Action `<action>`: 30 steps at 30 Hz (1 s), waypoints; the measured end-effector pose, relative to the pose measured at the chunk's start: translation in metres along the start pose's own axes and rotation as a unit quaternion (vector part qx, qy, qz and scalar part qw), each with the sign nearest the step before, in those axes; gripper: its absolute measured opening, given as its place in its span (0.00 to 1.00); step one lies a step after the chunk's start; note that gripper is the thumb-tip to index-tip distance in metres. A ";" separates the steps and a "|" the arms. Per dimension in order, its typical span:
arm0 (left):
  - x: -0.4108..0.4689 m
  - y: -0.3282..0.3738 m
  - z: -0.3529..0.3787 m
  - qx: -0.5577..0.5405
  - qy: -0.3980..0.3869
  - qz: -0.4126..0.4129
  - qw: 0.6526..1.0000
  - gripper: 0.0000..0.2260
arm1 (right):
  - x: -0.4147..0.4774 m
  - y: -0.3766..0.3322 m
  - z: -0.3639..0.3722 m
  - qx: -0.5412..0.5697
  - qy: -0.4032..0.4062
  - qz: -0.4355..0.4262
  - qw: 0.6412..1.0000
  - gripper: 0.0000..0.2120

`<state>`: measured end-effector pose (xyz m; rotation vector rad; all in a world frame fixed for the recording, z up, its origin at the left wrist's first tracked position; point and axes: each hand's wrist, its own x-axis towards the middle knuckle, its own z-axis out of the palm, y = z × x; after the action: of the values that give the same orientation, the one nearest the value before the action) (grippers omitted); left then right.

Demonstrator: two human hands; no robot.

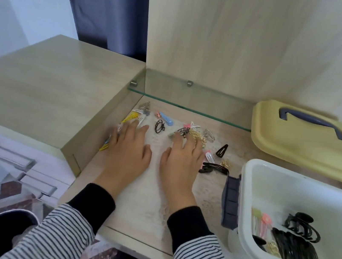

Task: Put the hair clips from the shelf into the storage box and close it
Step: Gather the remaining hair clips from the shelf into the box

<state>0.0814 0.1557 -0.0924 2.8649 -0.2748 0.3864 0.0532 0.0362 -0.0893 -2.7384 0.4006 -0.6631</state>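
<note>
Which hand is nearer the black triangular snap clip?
Right. The right hand lies just left of the black triangular snap clip; the left hand lies further left, beyond it.

The pale wood-grain laminate shelf looks smooth and matt. Above it runs a clear, glossy glass shelf on small metal pegs. The white plastic storage box and yellow plastic lid look smooth (the lid faintly satin). The gold wire clips gleam like metal.

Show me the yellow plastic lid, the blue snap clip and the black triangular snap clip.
Yellow plastic lid (pixel 310 149), head view, flat top surface.
Blue snap clip (pixel 165 118), head view, middle of body.
Black triangular snap clip (pixel 221 150), head view, centre.
</note>
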 end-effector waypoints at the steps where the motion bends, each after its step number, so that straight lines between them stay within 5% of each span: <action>1: 0.004 0.001 0.001 0.001 0.002 0.009 1.000 0.24 | 0.003 0.000 0.002 -0.010 0.000 0.007 1.000 0.24; 9: 0.032 0.009 0.010 -0.021 0.019 0.048 0.998 0.24 | 0.019 0.003 0.015 -0.042 -0.046 0.036 0.997 0.28; 23: 0.035 0.004 0.005 -0.101 0.044 0.113 0.988 0.06 | 0.016 0.003 0.012 -0.035 0.032 0.008 0.999 0.08; 30: 0.035 0.010 -0.012 -0.266 0.042 0.035 0.962 0.03 | 0.016 -0.014 -0.025 0.028 0.058 0.007 0.998 0.09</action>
<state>0.1101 0.1439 -0.0692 2.3108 -0.3959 0.3778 0.0572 0.0388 -0.0566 -2.6497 0.4209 -0.8202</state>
